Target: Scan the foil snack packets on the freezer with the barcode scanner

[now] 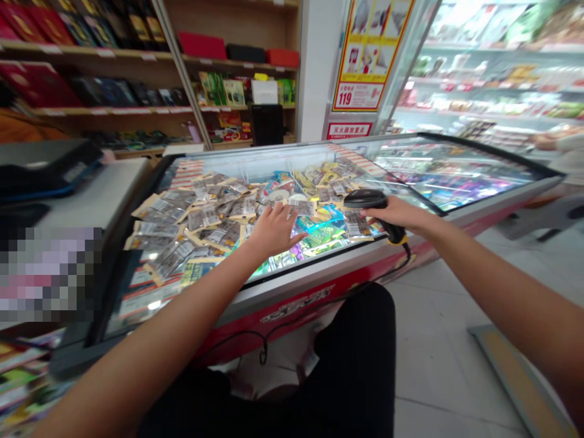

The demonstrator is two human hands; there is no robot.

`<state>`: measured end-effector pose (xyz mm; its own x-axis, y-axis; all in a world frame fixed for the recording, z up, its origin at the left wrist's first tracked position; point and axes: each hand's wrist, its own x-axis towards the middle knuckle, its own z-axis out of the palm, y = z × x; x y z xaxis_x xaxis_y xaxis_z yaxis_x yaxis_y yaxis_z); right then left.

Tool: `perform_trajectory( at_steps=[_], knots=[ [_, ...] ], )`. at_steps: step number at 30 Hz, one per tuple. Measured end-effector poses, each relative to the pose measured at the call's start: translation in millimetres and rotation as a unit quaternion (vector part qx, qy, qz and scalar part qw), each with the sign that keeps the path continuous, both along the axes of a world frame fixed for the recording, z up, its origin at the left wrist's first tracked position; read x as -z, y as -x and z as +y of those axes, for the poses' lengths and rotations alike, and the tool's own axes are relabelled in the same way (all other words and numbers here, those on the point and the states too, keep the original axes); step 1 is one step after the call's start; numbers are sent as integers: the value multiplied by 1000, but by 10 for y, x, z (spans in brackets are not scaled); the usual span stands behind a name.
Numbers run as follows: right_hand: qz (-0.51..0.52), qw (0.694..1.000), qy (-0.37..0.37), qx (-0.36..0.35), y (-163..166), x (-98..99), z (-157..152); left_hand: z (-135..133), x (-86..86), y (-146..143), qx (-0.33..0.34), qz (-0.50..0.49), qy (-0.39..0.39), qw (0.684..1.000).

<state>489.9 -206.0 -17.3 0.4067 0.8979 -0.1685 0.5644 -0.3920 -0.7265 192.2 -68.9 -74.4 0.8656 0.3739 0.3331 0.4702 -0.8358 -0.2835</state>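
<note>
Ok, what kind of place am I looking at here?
Most likely a small shop. A glass-topped freezer is covered with small packets, stocked shelves line the wall, and the right hand holds a barcode scanner beside a price poster.

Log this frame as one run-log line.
left hand: flat on packets | right hand: grip on scanner | surface: freezer lid

A yellow and red poster (371, 52) is hanging on the pillar behind the freezer chest (460, 210), and it is showing the number "119" in red on a white box near its bottom. Under it, a small red sign (349, 130) is carrying white Chinese characters, too small to read surely. The packets (201, 216) lying on the glass lid are showing printed labels, but these are staying blurred and unreadable.
</note>
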Motion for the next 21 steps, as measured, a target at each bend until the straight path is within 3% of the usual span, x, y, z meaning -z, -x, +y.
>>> perform_trajectory(
  at_steps=[4,8,10,12,15,18,21],
  knots=[
    [100,994,-6,-33,206,65,35,-45,-57,31,9,-10,4,1000],
    [285,957,-4,-45,486,63,63,-230,-94,79,160,21,61,985],
    [312,949,-15,-47,541,37,66,-300,-90,86,217,42,92,971],
    [268,961,-25,-63,504,-12,52,-321,-89,90,235,50,104,965],
    [116,983,-4,-140,340,-128,1,-278,-119,108,223,40,100,969],
    [-39,980,41,-190,189,-232,-41,-209,-166,130,194,41,90,976],
    [-95,974,42,-203,137,-261,-38,-165,-182,135,190,47,77,978]
  ],
)
